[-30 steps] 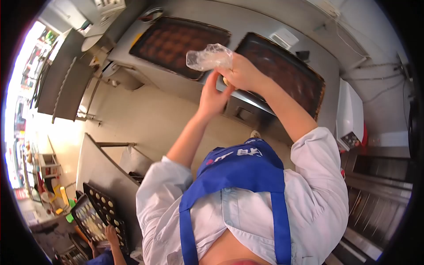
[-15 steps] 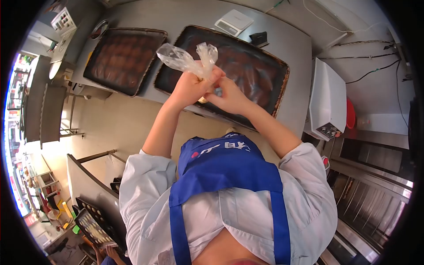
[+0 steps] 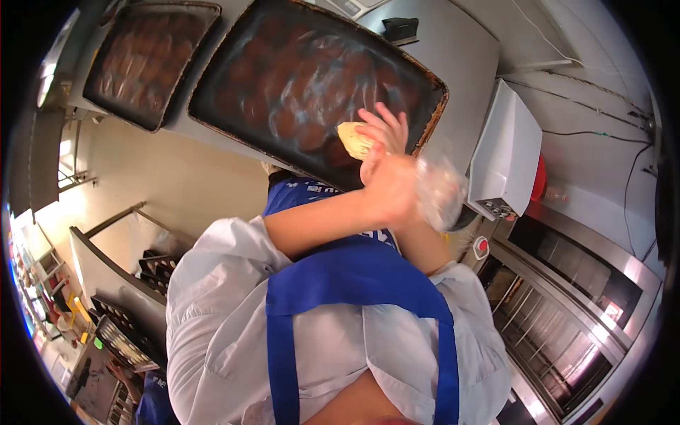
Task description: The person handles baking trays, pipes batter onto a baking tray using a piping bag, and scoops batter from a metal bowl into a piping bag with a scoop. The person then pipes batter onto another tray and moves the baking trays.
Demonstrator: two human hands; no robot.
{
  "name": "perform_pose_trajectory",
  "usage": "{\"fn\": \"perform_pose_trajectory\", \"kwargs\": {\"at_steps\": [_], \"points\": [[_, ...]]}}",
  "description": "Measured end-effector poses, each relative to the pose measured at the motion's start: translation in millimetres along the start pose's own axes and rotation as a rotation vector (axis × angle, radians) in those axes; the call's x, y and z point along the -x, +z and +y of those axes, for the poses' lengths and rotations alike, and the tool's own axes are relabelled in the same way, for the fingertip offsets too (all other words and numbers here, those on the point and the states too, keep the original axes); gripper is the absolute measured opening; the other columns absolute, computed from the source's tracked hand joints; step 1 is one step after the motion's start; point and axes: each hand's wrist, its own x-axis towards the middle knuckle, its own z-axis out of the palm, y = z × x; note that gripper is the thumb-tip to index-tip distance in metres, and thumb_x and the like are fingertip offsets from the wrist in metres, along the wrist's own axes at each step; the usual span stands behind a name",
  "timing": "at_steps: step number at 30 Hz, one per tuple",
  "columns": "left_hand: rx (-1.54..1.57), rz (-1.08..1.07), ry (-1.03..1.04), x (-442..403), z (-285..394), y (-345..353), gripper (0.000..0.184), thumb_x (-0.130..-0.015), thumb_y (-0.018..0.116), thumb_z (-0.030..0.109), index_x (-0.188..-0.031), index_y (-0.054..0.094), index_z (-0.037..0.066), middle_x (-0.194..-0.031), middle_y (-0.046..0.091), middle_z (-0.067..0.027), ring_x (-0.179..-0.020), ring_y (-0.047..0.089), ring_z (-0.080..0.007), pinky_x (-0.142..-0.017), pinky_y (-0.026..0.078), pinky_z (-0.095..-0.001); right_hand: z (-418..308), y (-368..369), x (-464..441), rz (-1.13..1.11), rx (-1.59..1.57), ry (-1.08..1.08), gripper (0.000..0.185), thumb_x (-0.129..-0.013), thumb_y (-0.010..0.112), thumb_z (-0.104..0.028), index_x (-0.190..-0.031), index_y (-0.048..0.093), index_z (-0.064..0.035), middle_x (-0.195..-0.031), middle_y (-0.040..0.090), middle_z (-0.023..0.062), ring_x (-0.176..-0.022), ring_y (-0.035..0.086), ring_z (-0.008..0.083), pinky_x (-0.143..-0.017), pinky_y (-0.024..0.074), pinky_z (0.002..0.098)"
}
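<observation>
My left hand (image 3: pixel 393 190) reaches across to the right, closed around the twisted neck of a clear plastic piping bag. The bag's filled end (image 3: pixel 353 140), pale yellow, points up and left past my fingers. Loose plastic from the bag (image 3: pixel 440 188) bunches out to the right of my wrist. Behind the left hand, my right hand (image 3: pixel 392 129) has its fingers stretched and spread beside the filled end; its palm is partly hidden. Below both hands lies a large dark baking tray (image 3: pixel 423 88) of round brown pieces under clear film.
A second film-covered tray (image 3: pixel 190 62) lies to the left on the metal table. A black object (image 3: pixel 401 30) and part of a white device (image 3: pixel 348 7) are at the back. Right stands a white machine (image 3: pixel 506 152), with ovens (image 3: pixel 567 283) below. Another person's arm (image 3: pixel 124 379) shows lower left.
Both hands have moved right, and the bag has turned so its loose plastic points right. My right hand's fingers have spread. The camera view has shifted, with the trays now higher and further left.
</observation>
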Motion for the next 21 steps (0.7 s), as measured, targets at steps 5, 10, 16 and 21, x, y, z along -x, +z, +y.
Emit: {"fn": "perform_pose_trajectory", "kwargs": {"at_steps": [5, 10, 16, 21], "points": [[0.067, -0.757, -0.343, -31, 42, -13, 0.022, -0.084, 0.052, 0.022, -0.102, 0.06, 0.015, -0.1, 0.059, -0.008, -0.102, 0.052, -0.0171, -0.088, 0.038, -0.0395, -1, 9, 20, 0.132, 0.109, 0.109, 0.046, -0.098, 0.021, -0.027, -0.099, 0.059, -0.0017, -0.116, 0.059, 0.0145, -0.119, 0.046, 0.0395, -0.105, 0.0207, 0.0566], [0.207, -0.078, 0.073, -2, 48, 35, 0.013, -0.065, 0.062, 0.02, -0.065, 0.052, 0.011, -0.062, 0.053, -0.0055, -0.06, 0.056, -0.0254, -0.055, 0.042, -0.0389, 9, 6, 51, 0.301, -0.161, 0.315, 0.045, -0.098, 0.023, -0.027, -0.111, 0.055, 0.0013, -0.125, 0.053, 0.0171, -0.12, 0.046, 0.037, -0.105, 0.0276, 0.0466], [0.369, 0.033, 0.199, -4, 37, 62, 0.02, -0.067, 0.064, 0.019, -0.076, 0.05, 0.009, -0.07, 0.048, -0.0064, -0.068, 0.052, -0.0251, -0.065, 0.04, -0.0371, 12, -28, 56, 0.688, -0.769, 0.972, 0.033, -0.094, 0.033, -0.023, -0.102, 0.055, -0.0003, -0.113, 0.057, 0.0159, -0.104, 0.053, 0.0263, -0.094, 0.0425, 0.0379], [0.4, 0.012, 0.251, 6, 23, 86, 0.02, -0.068, 0.064, 0.016, -0.078, 0.049, 0.007, -0.073, 0.049, -0.0069, -0.074, 0.05, -0.0265, -0.069, 0.04, -0.0362, 35, -48, 68, 0.723, -0.918, 1.036, 0.029, -0.096, 0.033, -0.027, -0.077, 0.046, -0.0094, -0.102, 0.061, 0.015, -0.104, 0.053, 0.0265, -0.09, 0.0432, 0.0405]]}}
